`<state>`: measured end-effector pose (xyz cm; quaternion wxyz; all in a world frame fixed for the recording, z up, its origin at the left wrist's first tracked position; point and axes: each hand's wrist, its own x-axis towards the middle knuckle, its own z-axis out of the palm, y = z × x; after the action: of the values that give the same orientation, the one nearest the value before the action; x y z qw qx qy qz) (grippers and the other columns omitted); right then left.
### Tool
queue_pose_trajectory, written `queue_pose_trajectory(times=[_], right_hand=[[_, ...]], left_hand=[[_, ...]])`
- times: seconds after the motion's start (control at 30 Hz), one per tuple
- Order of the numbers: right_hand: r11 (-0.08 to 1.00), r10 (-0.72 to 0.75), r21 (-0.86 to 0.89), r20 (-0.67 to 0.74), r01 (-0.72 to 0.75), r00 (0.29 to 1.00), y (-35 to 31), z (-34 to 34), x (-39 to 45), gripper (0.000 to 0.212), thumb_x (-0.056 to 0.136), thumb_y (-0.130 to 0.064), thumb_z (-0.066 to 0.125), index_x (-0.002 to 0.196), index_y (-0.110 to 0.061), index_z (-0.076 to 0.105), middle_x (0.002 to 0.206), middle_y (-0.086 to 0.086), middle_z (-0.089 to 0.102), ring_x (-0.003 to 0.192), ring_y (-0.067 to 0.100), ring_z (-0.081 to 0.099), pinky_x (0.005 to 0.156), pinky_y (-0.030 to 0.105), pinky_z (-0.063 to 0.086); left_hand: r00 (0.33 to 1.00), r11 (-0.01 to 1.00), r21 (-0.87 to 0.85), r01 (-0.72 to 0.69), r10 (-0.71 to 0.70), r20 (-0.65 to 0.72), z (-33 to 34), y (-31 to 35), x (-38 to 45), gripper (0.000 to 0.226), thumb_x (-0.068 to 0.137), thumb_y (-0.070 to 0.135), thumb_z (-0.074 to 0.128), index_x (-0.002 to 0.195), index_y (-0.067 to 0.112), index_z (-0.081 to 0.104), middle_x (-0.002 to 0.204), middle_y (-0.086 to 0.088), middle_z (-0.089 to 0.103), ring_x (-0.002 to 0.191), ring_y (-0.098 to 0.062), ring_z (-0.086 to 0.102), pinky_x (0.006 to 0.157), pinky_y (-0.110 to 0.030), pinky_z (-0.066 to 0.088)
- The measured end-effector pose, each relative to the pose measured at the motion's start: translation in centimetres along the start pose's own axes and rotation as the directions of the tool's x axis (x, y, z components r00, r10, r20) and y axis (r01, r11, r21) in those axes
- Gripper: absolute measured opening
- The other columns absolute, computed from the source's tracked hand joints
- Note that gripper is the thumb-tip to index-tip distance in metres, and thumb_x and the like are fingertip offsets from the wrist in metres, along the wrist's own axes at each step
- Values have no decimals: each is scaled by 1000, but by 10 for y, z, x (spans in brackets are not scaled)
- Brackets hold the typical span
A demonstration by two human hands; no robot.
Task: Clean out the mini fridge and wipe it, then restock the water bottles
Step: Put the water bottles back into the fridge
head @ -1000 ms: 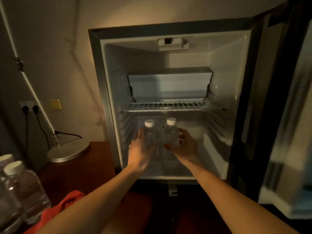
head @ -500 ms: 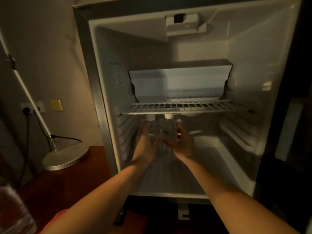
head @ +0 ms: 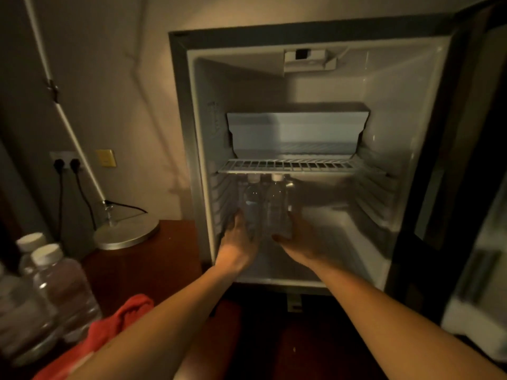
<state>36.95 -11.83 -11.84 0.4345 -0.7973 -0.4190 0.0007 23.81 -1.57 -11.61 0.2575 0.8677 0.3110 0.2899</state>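
Observation:
The mini fridge (head: pixel 189 138) stands open, white inside, with a wire shelf (head: pixel 288 165) across its middle. Under the shelf, at the left rear, two clear water bottles with white caps stand upright side by side: the left bottle (head: pixel 251 198) and the right bottle (head: pixel 275 204). My left hand (head: pixel 238 242) wraps the lower part of the left bottle. My right hand (head: pixel 301 242) grips the base of the right bottle. Both bottles' bases are hidden by my fingers.
The fridge door (head: pixel 466 187) hangs open at the right. Several more water bottles (head: pixel 57 283) stand at the lower left on a dark wooden surface (head: pixel 142 264), next to a red cloth (head: pixel 115 325). A lamp base (head: pixel 126 234) and wall sockets (head: pixel 65 163) are behind them.
Both hands have carried the two bottles deeper into the fridge, under the wire shelf, and lowered their grip. The camera pulled back, bringing the spare bottles and red cloth back into view.

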Motion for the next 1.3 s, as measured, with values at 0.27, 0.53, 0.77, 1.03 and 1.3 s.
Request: queue_pose_trajectory(times=[0.27, 0.53, 0.77, 1.03, 1.3], right_hand=[[827, -52, -527, 278, 197, 959, -62, 5, -98, 81, 89, -62, 50, 153, -26, 17, 161, 2, 18, 147, 27, 17, 115, 46, 28], [793, -241, -451, 385, 409, 891, -145, 64, -181, 81, 90, -63, 47, 155, -27, 15, 163, 2, 11, 150, 20, 5, 120, 44, 14], [762, -376, -317, 495, 565, 783, -219, 132, -227, 77, 92, -60, 46, 155, -25, 17, 163, 4, 13, 150, 22, 7, 119, 45, 17], [814, -449, -100, 515, 572, 730, -285, 187, -255, 75, 92, -57, 53, 153, -26, 22, 160, 0, 22, 148, 20, 18, 117, 41, 25], [942, -250, 314, 415, 121, 875, -330, 250, -249, 72, 85, -37, 72, 143, -10, 40, 135, 5, 57, 116, 15, 54, 93, 24, 37]], left_hand=[[971, 877, 416, -240, 226, 84, -66, -22, -116, 67, 98, 48, 45, 152, 11, 29, 158, -6, 31, 144, -20, 30, 116, -33, 27], [982, 729, 669, -144, 189, 5, -164, -86, -223, 68, 99, 52, 35, 153, 13, 26, 162, -4, 23, 148, -17, 22, 121, -36, 16], [989, 697, 714, 61, 54, -137, -250, -145, -301, 66, 99, 55, 35, 152, 15, 30, 160, -2, 28, 147, -15, 24, 121, -35, 16], [924, 777, 548, 311, -111, -367, -315, -199, -345, 58, 96, 54, 46, 141, 18, 42, 143, 2, 48, 131, -15, 46, 107, -32, 37], [797, 877, -26, 479, -447, -407, -327, -254, -316, 78, 87, 50, 65, 149, 16, 31, 147, -4, 46, 120, -22, 56, 92, -39, 51]])
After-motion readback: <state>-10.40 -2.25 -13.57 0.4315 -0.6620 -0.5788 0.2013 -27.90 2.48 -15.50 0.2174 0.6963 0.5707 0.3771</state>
